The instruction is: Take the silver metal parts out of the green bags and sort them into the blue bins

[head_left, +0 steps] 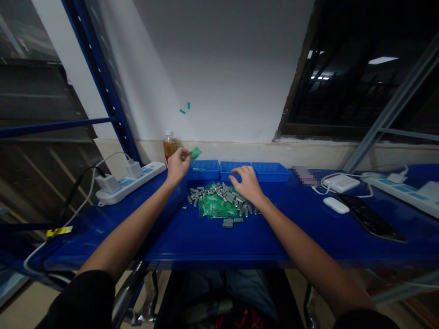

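Note:
My left hand [179,165] pinches a small green translucent packet [195,153] in front of the bottle, over the left blue bin [207,170]. Fingers apart, my right hand [247,183] hovers in front of the middle blue bin [226,169], at the back right of a pile of short grey metal cylinders [245,209]. Green plastic packets [217,206] lie in the middle of that pile. A few cylinders [228,223] lie at its front edge. The right blue bin [270,172] stands beyond my right hand.
A bottle of amber liquid [169,146] stands at the back of the blue table [202,242]. Power strips [132,183] lie at both sides. On the right are a white case [336,205], a black phone [372,217], a white adapter [343,183] and cables.

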Available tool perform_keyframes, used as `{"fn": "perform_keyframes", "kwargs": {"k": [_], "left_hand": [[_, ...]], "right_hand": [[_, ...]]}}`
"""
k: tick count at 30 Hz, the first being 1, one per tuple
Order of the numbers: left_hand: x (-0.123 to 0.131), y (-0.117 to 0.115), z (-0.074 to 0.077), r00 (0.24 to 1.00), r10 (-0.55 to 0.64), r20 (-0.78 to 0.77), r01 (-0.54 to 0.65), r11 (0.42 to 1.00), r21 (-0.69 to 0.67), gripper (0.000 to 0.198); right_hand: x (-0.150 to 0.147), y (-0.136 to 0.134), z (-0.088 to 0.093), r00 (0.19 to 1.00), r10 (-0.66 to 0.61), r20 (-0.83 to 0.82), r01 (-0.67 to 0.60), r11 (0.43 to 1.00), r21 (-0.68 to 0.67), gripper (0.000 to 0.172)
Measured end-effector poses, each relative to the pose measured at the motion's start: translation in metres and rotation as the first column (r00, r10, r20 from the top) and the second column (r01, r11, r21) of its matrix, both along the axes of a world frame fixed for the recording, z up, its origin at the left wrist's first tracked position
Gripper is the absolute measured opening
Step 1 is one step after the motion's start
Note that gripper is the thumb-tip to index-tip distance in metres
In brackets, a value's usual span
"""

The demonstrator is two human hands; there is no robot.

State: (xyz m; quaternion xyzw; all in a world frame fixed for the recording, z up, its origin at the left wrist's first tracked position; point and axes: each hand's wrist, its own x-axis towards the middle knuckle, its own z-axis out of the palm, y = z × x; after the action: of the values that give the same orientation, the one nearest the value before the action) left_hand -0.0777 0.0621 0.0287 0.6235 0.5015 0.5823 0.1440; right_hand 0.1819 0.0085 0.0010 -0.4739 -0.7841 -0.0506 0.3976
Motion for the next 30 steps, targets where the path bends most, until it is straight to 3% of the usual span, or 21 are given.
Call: {"fn": "perform_keyframes", "kwargs": {"k": [3,6,9,12,14,16,20,27,30], "left_hand": [[-0.003,0.012,-0.007,0.932,0.128,-0.340,-0.081,0.985,0.149,0.012],[0.011,0.010,-0.019,0.786,0.140,-0.602,-0.065,0.987,0.145,0.019],[0.031,-0.006,-0.026,0.707,0.082,-0.702,0.056,0.984,0.171,0.025],[0.046,-0.025,-0.027,0.658,-0.042,-0.752,0.196,0.974,0.117,0.025],[0.051,-0.033,-0.026,0.612,-0.107,-0.784,0.195,0.981,0.018,0.025],[0.051,-0.035,-0.028,0.587,-0.129,-0.799,0.106,0.991,-0.083,0.023],[0.040,-0.024,-0.035,0.623,-0.161,-0.765,-0.062,0.965,-0.254,0.019],[0.035,-0.006,-0.046,0.864,-0.279,-0.419,0.082,0.899,-0.431,0.011],[0.035,-0.004,-0.047,0.915,-0.309,-0.259,0.157,0.866,-0.475,0.008]], "right_hand": [[0.015,0.008,0.000,1.000,-0.005,0.013,0.006,0.994,-0.111,0.019],[0.016,0.003,0.001,0.995,0.078,0.067,-0.063,0.977,-0.206,0.023],[0.008,-0.007,0.003,0.971,0.183,0.155,-0.142,0.959,-0.245,0.028],[0.003,-0.011,0.004,0.963,0.185,0.196,-0.137,0.962,-0.237,0.027],[0.004,-0.008,0.003,0.969,0.127,0.212,-0.077,0.970,-0.229,0.025],[0.009,-0.002,0.000,0.969,0.060,0.239,-0.003,0.973,-0.231,0.025],[0.016,0.007,-0.010,0.955,0.010,0.297,0.077,0.957,-0.280,0.030],[0.011,0.006,-0.021,0.941,0.060,0.334,0.058,0.941,-0.335,0.035],[0.011,0.006,-0.021,0.942,0.064,0.331,0.055,0.939,-0.339,0.035]]}}
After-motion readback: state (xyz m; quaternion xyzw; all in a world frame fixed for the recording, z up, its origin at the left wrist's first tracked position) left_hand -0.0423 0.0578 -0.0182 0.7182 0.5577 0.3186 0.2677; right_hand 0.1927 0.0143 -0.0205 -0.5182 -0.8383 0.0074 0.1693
